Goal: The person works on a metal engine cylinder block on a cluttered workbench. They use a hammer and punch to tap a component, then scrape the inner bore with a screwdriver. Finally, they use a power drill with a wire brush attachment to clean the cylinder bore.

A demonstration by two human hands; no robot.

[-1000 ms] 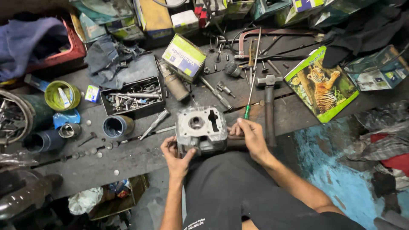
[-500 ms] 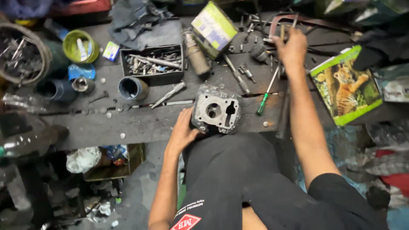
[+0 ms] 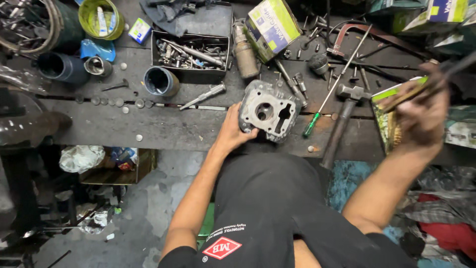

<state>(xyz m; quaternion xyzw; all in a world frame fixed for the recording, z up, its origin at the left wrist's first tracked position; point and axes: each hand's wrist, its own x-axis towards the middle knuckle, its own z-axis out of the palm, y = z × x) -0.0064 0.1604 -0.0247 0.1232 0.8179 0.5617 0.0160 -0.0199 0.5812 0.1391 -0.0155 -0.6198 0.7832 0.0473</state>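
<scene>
While the grey metal engine part (image 3: 269, 111) rests at the front edge of the dark workbench (image 3: 163, 126), just above the person's lap, it is gripped at its left side by the left hand (image 3: 232, 130), fingers closed round the casting's edge, thumb toward its face. The right hand (image 3: 419, 113) is raised well to the right of the part, apart from it, blurred, closed on a thin dark tool (image 3: 436, 82); type of tool can't be told. A green-handled screwdriver (image 3: 329, 94) is laid just right of the part, w/ a hammer (image 3: 342, 121) beside that. Behind the part, a tray of bolts (image 3: 191, 52), a spray can (image 3: 245, 49) & a cardboard box (image 3: 272, 25) are seen.
</scene>
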